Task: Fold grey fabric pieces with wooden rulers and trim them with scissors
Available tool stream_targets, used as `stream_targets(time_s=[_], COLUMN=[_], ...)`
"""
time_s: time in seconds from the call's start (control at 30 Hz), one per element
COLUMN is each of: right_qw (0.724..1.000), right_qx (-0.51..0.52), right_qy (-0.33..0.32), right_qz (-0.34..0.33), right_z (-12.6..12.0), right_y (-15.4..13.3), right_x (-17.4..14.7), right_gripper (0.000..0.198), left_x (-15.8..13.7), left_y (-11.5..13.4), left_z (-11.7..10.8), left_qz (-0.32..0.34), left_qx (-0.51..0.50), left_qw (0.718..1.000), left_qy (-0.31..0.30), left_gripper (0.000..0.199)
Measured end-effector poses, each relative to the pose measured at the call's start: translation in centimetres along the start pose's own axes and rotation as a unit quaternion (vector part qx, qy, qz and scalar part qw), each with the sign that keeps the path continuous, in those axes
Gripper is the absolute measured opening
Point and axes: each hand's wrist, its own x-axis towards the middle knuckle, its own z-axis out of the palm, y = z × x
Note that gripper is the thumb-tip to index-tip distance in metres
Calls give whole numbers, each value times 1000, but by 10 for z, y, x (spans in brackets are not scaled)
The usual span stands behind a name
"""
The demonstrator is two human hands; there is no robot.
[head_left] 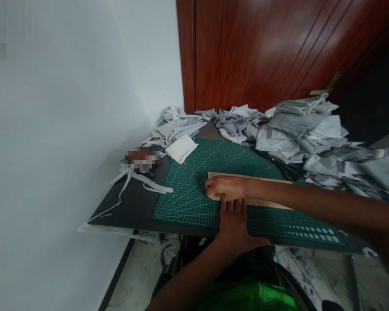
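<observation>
A flat tan strip [269, 202], like thin wood or card, lies across the green cutting mat [188, 190]. A pale edge, perhaps cloth, shows at its left end. My left hand [233, 222] lies flat at the strip's near edge, fingers stretched forward and thumb out to the right. Just beyond it, my right hand [225, 186] is closed over the strip's left end, its forearm crossing above the strip. A small pink spot shows under its fingers; the thing held is mostly hidden.
Grey and white cloth pieces [278, 136] are heaped at the back and right. Black-handled scissors [285, 168] lie by the heap. A folded white cloth [182, 149] rests at the mat's far left corner, near loose strips [152, 183]. A white wall [84, 129] borders the left; a wooden door [246, 52] stands behind.
</observation>
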Motion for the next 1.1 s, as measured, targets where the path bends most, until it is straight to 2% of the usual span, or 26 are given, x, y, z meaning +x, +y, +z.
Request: stream_targets(time_s=[0.13, 0.3, 0.67, 0.87, 1.1], right_qw=[999, 998, 999, 999, 1000], right_qx=[31, 7, -46, -47, 26], right_qy=[18, 55, 6, -4, -7], right_qz=[-1, 26, -10, -3, -4], right_z=[1, -5, 3, 4, 2], right_y=[-7, 0, 9, 9, 1], right_x=[2, 3, 0, 3, 2], right_gripper=[28, 30, 11, 16, 21], left_x=[-1, 0, 0, 0, 0], left_y=[0, -2, -1, -1, 0], left_z=[0, 5, 2, 4, 1], left_qz=[-5, 12, 7, 11, 6], left_qx=[-6, 20, 18, 24, 12], left_qw=[1000, 1000, 1000, 1000, 1000], left_qy=[-6, 17, 2, 12, 6], left_gripper=[126, 131, 131, 130, 129])
